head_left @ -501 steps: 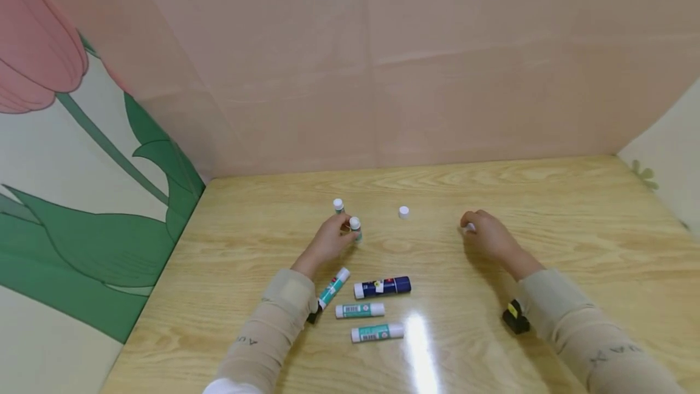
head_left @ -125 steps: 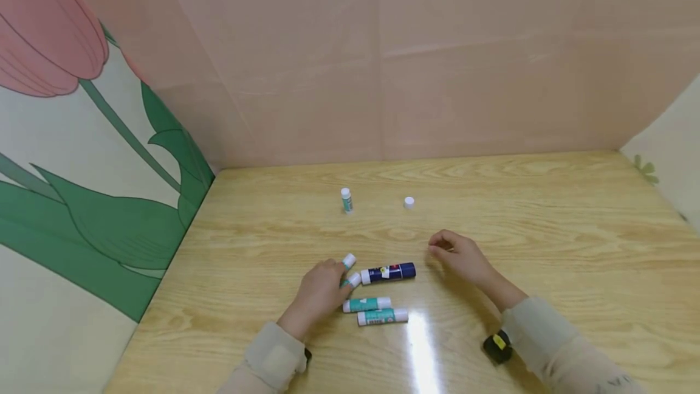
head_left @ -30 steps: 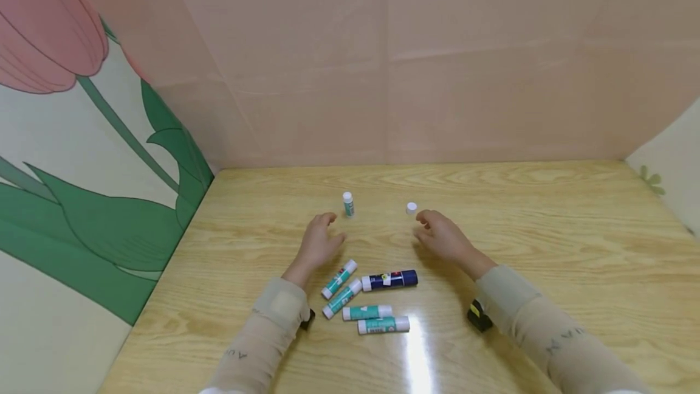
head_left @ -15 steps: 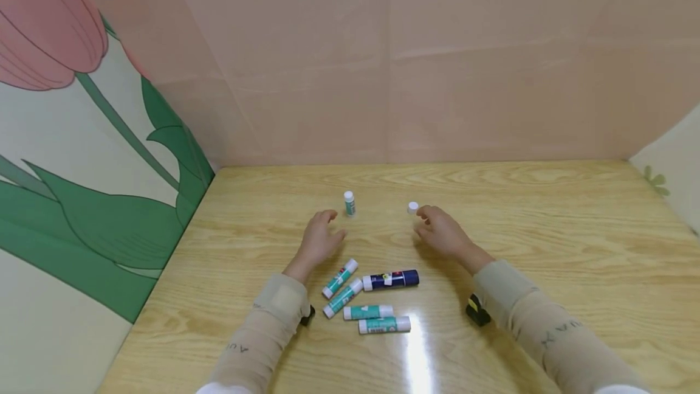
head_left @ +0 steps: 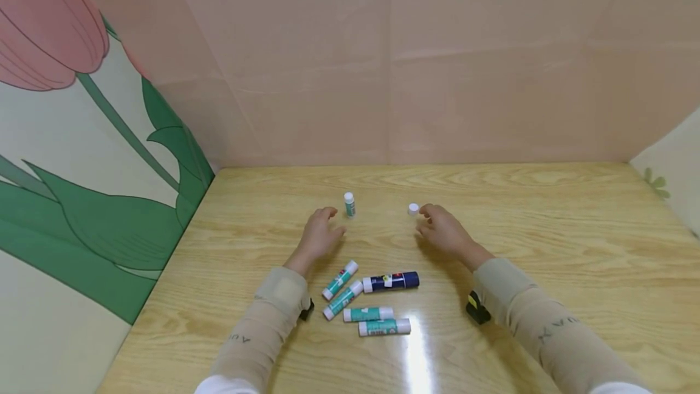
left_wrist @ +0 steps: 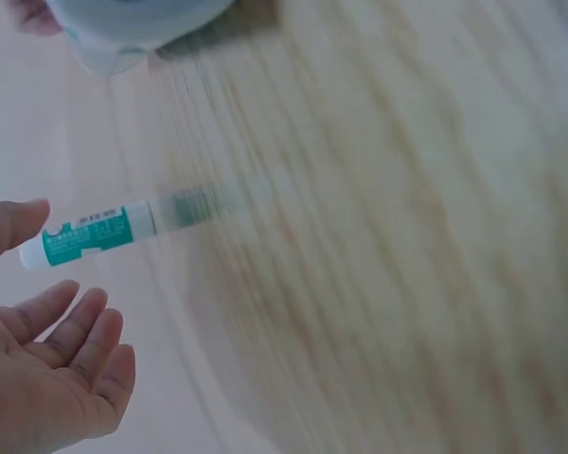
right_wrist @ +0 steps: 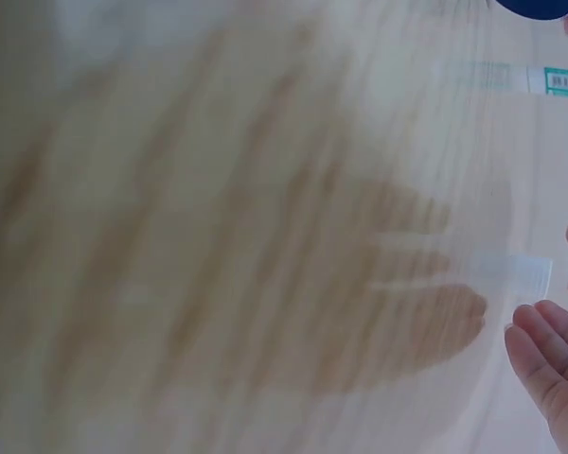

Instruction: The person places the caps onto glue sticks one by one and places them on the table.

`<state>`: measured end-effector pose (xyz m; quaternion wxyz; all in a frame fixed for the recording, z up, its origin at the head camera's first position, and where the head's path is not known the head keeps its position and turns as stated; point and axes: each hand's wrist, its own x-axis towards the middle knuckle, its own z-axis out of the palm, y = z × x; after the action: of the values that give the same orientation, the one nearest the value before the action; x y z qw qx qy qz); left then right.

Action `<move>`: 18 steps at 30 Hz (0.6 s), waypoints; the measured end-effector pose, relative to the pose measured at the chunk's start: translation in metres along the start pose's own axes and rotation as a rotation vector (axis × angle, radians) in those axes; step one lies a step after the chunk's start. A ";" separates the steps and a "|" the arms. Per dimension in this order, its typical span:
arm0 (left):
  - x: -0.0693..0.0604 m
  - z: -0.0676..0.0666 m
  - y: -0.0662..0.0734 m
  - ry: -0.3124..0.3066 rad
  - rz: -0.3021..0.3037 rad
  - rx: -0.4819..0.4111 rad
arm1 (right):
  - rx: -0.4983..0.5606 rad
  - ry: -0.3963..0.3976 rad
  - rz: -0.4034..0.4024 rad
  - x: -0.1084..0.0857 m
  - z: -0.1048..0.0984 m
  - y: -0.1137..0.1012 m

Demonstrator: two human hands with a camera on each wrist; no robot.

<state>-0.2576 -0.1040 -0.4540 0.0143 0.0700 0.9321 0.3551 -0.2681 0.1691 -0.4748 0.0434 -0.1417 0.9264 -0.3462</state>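
A teal-and-white glue stick [head_left: 350,205] stands upright toward the back of the table. My left hand [head_left: 319,233] is just left of it, thumb and fingers spread apart; in the left wrist view a gap shows between the fingers and the glue stick [left_wrist: 90,236]. To the right, a small white cap [head_left: 413,208] sits on the wood. Beside that cap my right hand [head_left: 445,233] hovers with loosely bent fingers, its fingertips very near the cap's right side. The right wrist view shows relaxed fingers [right_wrist: 540,345] with nothing held.
Nearer the person lie two slanted teal glue sticks [head_left: 340,279], a thicker navy glue stick [head_left: 391,282] and two more teal ones [head_left: 384,327], side by side. Black wrist cameras [head_left: 477,309] hang under the sleeves. A pink sheet [head_left: 383,65] backs the wooden table [head_left: 547,211].
One of two standing glue sticks now lies among the others, where my left hand had set it. Both hands have since moved forward; in the last second they barely shift.
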 end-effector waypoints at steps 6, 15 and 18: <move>0.001 0.001 0.002 -0.044 -0.007 -0.022 | -0.010 0.010 -0.009 0.003 -0.001 0.002; 0.008 0.004 0.004 -0.099 -0.010 -0.018 | -0.026 0.031 -0.021 0.005 0.002 0.007; 0.009 0.005 0.004 -0.122 -0.024 -0.014 | -0.027 0.031 -0.022 0.005 0.002 0.009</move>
<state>-0.2654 -0.0965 -0.4543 0.0760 0.0803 0.9278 0.3563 -0.2740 0.1727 -0.4819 0.0230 -0.1472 0.9299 -0.3363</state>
